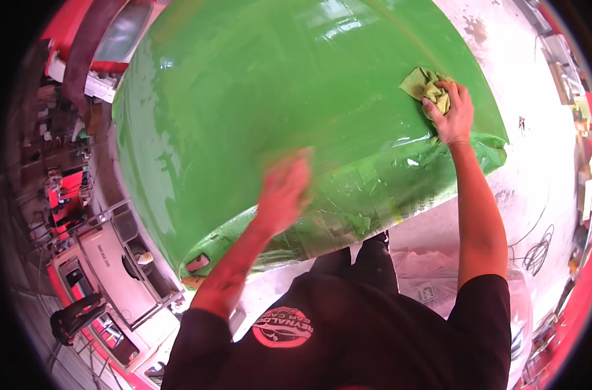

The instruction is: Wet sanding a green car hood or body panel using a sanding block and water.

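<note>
A large, curved green panel (244, 97), shaped like a car hood, spreads in front of me, wet and shiny with streaks on its left side. My right hand (450, 117) is closed on a crumpled yellow-green cloth (432, 88) against the panel's right part. Over the panel's near middle, my left hand (286, 185) is smeared by motion. Its fingers are blurred, and whether anything lies under them cannot be made out. Wet, wrinkled covering with printed paper (322, 237) runs along the panel's near edge.
A small, dark-and-pinkish block-like object (197, 262) rests at the panel's near left corner. At the left stands a cart (117, 273) with trays. A dark cable (539, 250) lies coiled on the pale floor at the right. Clear plastic sheeting (432, 279) is beside my right side.
</note>
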Available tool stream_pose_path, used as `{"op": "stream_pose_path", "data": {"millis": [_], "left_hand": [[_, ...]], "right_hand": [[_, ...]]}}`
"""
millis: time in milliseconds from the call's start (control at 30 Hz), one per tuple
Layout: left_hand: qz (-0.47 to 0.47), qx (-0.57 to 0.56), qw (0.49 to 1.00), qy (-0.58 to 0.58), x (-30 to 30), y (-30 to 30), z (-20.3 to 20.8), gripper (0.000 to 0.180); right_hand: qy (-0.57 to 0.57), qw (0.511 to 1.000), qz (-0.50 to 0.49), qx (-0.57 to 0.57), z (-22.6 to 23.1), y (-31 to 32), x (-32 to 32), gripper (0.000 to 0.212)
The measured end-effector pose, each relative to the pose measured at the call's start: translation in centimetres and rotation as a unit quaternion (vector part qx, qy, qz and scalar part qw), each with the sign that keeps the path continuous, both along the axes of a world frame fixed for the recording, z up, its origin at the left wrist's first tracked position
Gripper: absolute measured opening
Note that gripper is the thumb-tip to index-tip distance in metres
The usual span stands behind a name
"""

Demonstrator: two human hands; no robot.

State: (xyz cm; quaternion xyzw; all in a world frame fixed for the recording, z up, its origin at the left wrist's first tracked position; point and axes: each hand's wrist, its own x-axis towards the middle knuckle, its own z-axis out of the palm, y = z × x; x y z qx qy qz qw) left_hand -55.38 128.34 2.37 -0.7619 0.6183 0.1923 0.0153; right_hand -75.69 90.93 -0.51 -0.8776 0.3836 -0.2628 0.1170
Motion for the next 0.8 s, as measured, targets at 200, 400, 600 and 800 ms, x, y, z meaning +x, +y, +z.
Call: {"op": "stream_pose_path", "data": {"millis": [200, 400, 600, 800], "left_hand": [[0.160, 0.038, 0.986, -0.039, 2.0, 13.5, 0.7, 0.077], [0.020, -0.121, 0.992, -0.017, -6.0, -10.1, -0.4, 0.073], [0.154, -0.092, 0.984, -0.003, -3.1, 2.2, -0.6, 0.073], [0.447, -0.086, 0.884, -0.102, 0.8, 17.3, -4.3, 0.069]], "right_hand": [[0.030, 0.999, -0.022, 0.020, 1.1, 0.7, 0.7, 0.046], [-0.006, 1.000, 0.015, 0.012, 0.5, 0.5, 1.1, 0.048], [0.015, 1.000, -0.006, 0.003, -0.7, -0.6, -0.1, 0.050], [0.036, 0.998, -0.056, 0.004, 0.1, 0.6, 1.7, 0.045]]}}
